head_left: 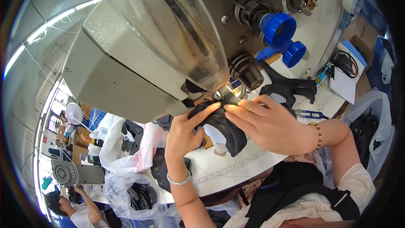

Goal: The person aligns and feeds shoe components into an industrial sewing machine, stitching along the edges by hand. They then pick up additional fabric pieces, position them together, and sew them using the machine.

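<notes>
A black, thick, curved sewn piece with a pale oval patch lies on the white machine bed, under the needle area of a large grey sewing machine. My left hand grips its left side, index finger stretched along the top toward the needle and thumb by the pale patch. From the right, my right hand holds the piece with its fingertips pressed down close to the needle. Both hands' fingertips almost meet there. The machine head partly hides the far edge of the piece.
More black pieces lie behind my right hand, near a blue-handled tool. Plastic bags of black parts stand at left, another bag at right. Blue cups jut from the machine. A co-worker sits far left.
</notes>
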### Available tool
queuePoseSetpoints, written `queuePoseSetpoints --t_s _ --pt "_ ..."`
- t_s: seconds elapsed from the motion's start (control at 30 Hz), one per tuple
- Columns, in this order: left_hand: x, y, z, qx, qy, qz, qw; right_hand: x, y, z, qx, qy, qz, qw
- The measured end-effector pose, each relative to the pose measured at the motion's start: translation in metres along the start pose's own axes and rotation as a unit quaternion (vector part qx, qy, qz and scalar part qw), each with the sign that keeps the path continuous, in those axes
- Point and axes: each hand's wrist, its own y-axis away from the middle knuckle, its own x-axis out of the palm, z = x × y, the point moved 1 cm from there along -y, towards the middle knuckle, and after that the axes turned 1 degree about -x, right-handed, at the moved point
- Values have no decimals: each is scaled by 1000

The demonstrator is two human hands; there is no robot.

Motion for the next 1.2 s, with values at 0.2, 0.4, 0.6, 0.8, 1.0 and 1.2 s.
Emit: queuePoseSetpoints --t_s 0.2,0.4,0.6,0.8,1.0,1.2 --pt "-9 -1 1 -50 9 48 998 34 3 -1 -54 62 -48 995" --pt "-8 0 2 -33 -4 47 998 35 3 -5 -36 44 -78 995" --pt "-8 9 4 -89 -6 77 993 40 7 -3 -13 0 -104 994" --pt "-5 14 19 -109 8 98 989 47 5 -4 -1 -11 -130 991" --pt "-10 8 9 -96 22 84 992 50 3 0 35 -29 -155 987" --pt "-5 14 11 -97 17 58 993 51 6 -6 14 -43 -157 987"
